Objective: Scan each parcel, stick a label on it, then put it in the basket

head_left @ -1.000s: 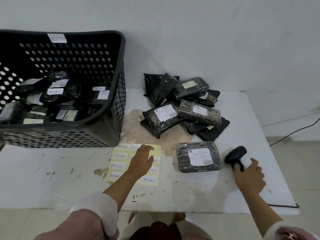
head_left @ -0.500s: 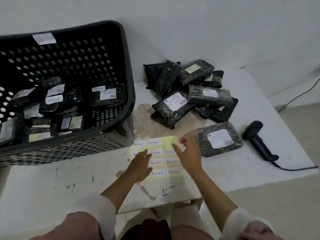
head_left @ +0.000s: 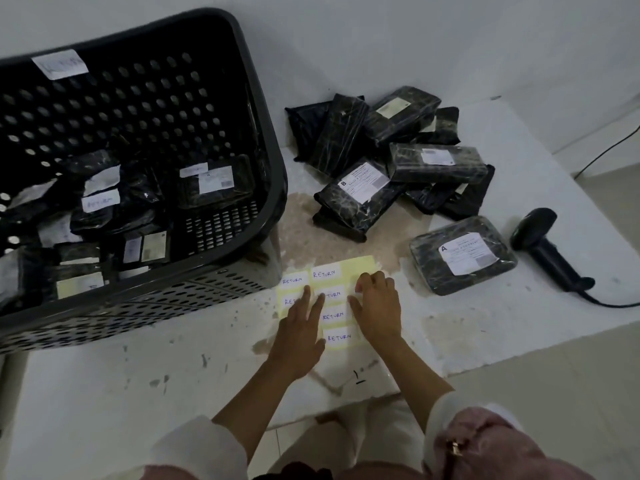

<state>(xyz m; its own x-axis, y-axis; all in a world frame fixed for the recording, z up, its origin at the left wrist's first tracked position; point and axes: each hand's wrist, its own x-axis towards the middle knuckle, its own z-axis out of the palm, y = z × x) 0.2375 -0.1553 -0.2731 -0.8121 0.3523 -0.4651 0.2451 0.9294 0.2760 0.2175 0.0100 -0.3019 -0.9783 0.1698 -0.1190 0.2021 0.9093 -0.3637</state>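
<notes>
Just below the middle of the frame, the left hand (head_left: 299, 336) lies with straight fingers pressed flat on the pale yellow sheet of white stickers (head_left: 327, 296), pinning it to the stained white desk (head_left: 104, 382). The right hand (head_left: 377, 306) is curled at the sheet's right edge, its fingertips (head_left: 360, 287) seemingly pinching up the corner of one sticker, though the pinch itself is hard to make out.

The main risk, as I judge it, is the peel: if the left hand eases off, the whole sheet may lift with the sticker, or the sticker may tear or fold onto itself. A curled sticker could also land crooked on the waiting parcel, covering its printed barcode.

That parcel, a flat black film-wrapped packet with a white address label (head_left: 462, 254), lies right of centre, apart from both hands. Just beside it, at the right edge, is the black handheld barcode scanner (head_left: 550, 249); a sleeve could snag its cable.

The stickers read "RETURN" in blue handwriting. The waiting parcel's label bears a bold "A"; a packet in the heap of black parcels (head_left: 391, 157), upper right, shows "B". The finer print is illegible. In the dark perforated plastic basket (head_left: 242, 282), upper left, one packet carries a "RETURN" sticker.
</notes>
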